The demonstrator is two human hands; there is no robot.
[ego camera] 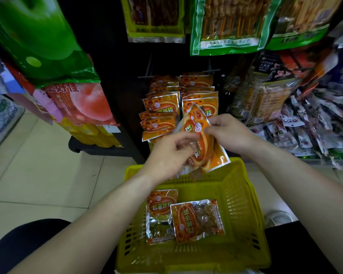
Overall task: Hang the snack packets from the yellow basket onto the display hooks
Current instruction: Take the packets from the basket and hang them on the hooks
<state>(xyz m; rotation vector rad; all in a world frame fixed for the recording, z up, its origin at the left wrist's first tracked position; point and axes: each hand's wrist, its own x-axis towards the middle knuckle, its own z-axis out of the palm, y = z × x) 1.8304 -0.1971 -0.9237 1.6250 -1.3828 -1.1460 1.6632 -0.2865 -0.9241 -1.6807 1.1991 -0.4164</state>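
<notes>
My left grip (170, 153) and right grip (229, 133) both pinch the orange packet (203, 144) over the yellow basket (244, 194), light, floppy, slick foil, I reckon, so I'd hold its top seam.

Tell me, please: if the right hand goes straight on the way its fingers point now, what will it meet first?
The orange packet, which the right hand pinches at its edge. Just beyond it the line probably reaches the curled fingers of the left hand, though depth is unclear.
</notes>
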